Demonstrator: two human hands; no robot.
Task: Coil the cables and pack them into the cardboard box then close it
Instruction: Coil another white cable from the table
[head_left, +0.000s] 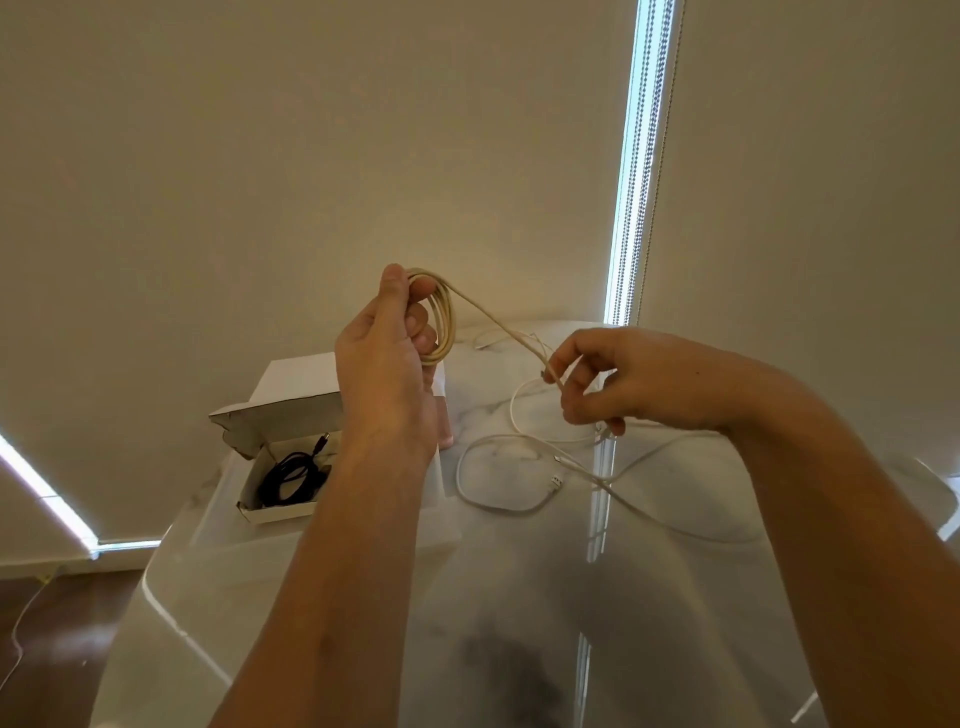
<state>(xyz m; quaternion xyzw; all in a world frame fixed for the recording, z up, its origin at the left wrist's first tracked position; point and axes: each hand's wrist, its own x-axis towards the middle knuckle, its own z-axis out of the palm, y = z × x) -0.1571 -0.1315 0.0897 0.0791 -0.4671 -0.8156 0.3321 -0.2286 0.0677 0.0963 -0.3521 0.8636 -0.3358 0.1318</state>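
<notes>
**Mid-coil on the beige cable**

Your left hand (387, 358) gripped the beige cable (441, 317) loops up high so they stayed neat, while your right hand (602, 382) pinched the tail to feed it. The cardboard box (280, 410) sat open on the tabletop (519, 597), black cable (291, 475) already inside, white cable (498, 467) loose beside it.

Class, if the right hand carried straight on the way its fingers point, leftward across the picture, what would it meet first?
Probably the left hand holding the beige cable coil, though depth is unclear.
</notes>
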